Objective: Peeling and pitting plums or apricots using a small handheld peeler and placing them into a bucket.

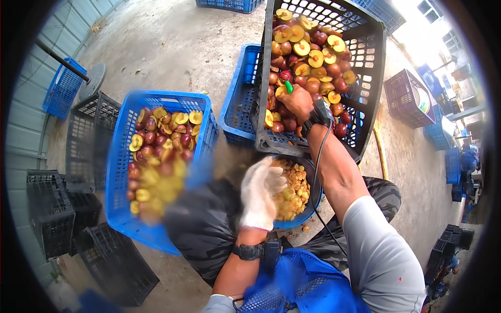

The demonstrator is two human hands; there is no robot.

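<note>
**A:** Start with the biggest thing. Why is the black crate (365,57) tipped like that?

**B:** It leans toward the person, its lower edge resting over a blue crate (237,99), so the halved plums (308,57) slide down within arm's reach. That is my reading of the tilt.

**A:** And the blue crate on the person's left (156,161)?

**B:** It sits flat on the concrete floor (172,47), also full of halved plums, purple skins and yellow faces up. Its near part is blurred, so I can't say more about it.

**A:** The bowl between the knees?

**B:** A blue basin (308,208), just below the tilted crate, holding a heap of pale plum stones (292,193). Placed there, anything pried out drops straight in.

**A:** Now the hands.

**B:** The right hand (297,101) is bare, deep in the black crate among the fruit, clenched around a small green-handled tool (288,86). The left hand (261,193) wears a white glove and hovers over the basin's rim; its fingers curl loosely, and whether it grasps anything I cannot tell.

**A:** Smallest detail?

**B:** A dark band on each wrist, a cable trailing from the right one.
</note>
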